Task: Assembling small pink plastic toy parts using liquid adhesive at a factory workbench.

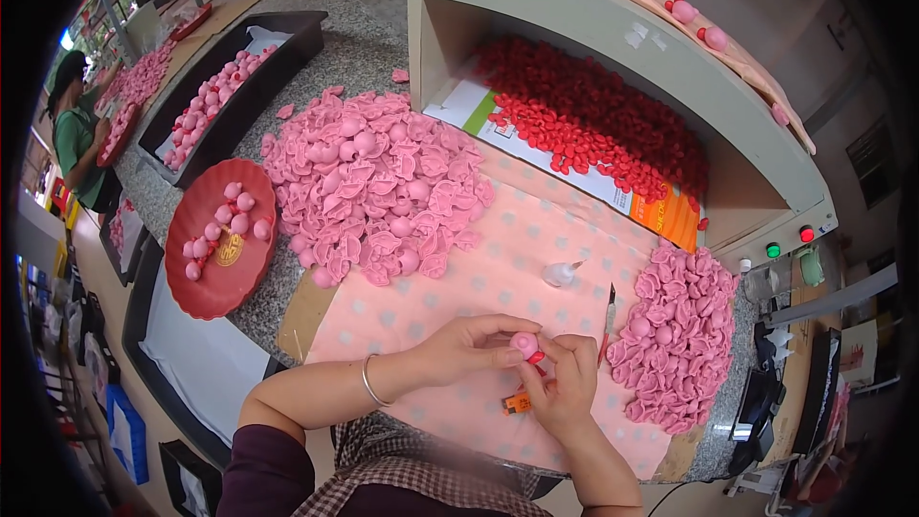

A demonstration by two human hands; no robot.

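A person's left hand (469, 343) pinches a small pink ball-shaped piece (524, 345) between closed fingers at the 6 o'clock part of the view, above the pink dotted surface (498, 268). The right hand (565, 385) closes its fingers on a tiny red piece (537, 358) touching it. Both pieces look light and soft, best gripped gently by the sides.

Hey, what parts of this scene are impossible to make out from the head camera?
- Underside of the pink ball: covered by the left hand and right hand.
- Small orange object: partly behind the right hand, too small to identify.
- Back of the red pieces pile: shadowed under the shelf.
- Picture rim: blacked out by the fisheye edge.
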